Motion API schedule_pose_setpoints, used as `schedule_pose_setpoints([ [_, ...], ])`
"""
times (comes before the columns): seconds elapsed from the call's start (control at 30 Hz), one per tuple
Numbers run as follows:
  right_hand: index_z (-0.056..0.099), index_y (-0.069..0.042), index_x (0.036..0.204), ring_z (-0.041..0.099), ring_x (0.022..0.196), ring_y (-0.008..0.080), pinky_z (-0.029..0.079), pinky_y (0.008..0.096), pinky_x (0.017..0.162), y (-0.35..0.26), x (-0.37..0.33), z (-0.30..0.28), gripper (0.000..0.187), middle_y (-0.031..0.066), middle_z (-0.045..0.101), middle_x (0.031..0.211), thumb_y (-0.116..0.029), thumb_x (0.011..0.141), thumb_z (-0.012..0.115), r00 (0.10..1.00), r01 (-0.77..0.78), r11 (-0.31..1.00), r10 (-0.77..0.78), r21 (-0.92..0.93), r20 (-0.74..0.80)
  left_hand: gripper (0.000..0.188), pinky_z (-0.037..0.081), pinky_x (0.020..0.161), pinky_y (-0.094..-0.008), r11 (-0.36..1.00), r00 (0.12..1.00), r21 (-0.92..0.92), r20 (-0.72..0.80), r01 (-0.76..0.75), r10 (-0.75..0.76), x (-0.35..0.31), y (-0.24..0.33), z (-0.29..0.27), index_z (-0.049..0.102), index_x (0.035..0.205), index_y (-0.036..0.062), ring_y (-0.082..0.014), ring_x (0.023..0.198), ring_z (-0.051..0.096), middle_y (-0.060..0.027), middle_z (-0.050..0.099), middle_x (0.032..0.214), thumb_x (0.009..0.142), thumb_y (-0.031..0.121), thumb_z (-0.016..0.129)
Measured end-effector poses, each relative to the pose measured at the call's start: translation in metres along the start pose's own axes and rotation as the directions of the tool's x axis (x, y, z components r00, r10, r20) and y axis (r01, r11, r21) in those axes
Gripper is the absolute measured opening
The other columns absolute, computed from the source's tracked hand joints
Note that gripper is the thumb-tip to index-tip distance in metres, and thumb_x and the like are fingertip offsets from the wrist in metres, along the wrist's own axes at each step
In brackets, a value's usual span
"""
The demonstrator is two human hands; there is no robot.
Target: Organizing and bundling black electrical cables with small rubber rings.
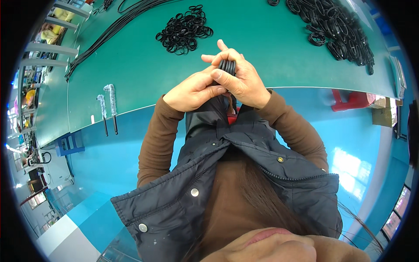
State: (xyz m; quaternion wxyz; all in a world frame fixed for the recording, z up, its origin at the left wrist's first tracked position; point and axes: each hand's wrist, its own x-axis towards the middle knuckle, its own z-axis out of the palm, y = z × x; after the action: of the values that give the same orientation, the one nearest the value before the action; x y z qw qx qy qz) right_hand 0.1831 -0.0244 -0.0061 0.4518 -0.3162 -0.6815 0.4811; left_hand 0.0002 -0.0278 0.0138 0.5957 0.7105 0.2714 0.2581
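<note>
Close to the table's near edge, my two hands meet around a small coil of black cable [227,67]. My right hand [245,81] wraps its fingers over the coil, with the thumb pressed along its near side. From the other side my left hand [192,90] closes on the lower part of the coil, its thumb bent toward the right hand. Between the hands several parallel loops show; the coil's lower end is hidden by the fingers. A loose heap of thin black rings [183,32] lies on the green table [253,39] beyond my hands.
Many coiled black cables [334,26] are piled at the far right. Long straight black cables [98,41] stretch across the far left. Two plastic-wrapped tools with black handles [112,105] overhang the near edge at left. A red stool [349,100] and cardboard box [382,114] stand at right.
</note>
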Motion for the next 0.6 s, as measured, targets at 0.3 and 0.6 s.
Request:
schedule_pose_setpoints([
  [0.3, 0.053, -0.010, 0.103, 0.015, 0.143, 0.0406, 0.006, 0.0536, 0.115, 0.006, 0.001, -0.001, 0.029, 0.0200, 0.062, 0.120, -0.037, 0.094, 0.058, 1.000, 0.010, 0.998, -0.011, 0.063, 0.011, 0.021, 0.049, 0.075, -0.0284, 0.938, 0.998, -0.346, -0.052, 0.017, -0.038, 0.001, 0.001, 0.007, 0.057, 0.113, -0.0034, -0.0177, 0.081, 0.057, -0.0107, 0.061, 0.101, 0.094, 0.004, 0.052],
  [0.6, 0.050, -0.009, 0.110, 0.014, 0.143, 0.0420, 0.008, 0.0532, 0.114, 0.003, -0.001, 0.002, 0.040, 0.0210, 0.058, 0.127, -0.046, 0.095, 0.052, 0.997, 0.070, 0.996, -0.071, -0.054, -0.007, 0.013, 0.047, 0.067, -0.0253, 0.963, 0.956, 0.196, -0.193, -0.182, 0.220, 0.005, 0.010, 0.025, 0.056, 0.103, -0.0023, -0.0140, 0.073, 0.053, -0.0060, 0.056, 0.084, 0.097, 0.006, 0.049],
])
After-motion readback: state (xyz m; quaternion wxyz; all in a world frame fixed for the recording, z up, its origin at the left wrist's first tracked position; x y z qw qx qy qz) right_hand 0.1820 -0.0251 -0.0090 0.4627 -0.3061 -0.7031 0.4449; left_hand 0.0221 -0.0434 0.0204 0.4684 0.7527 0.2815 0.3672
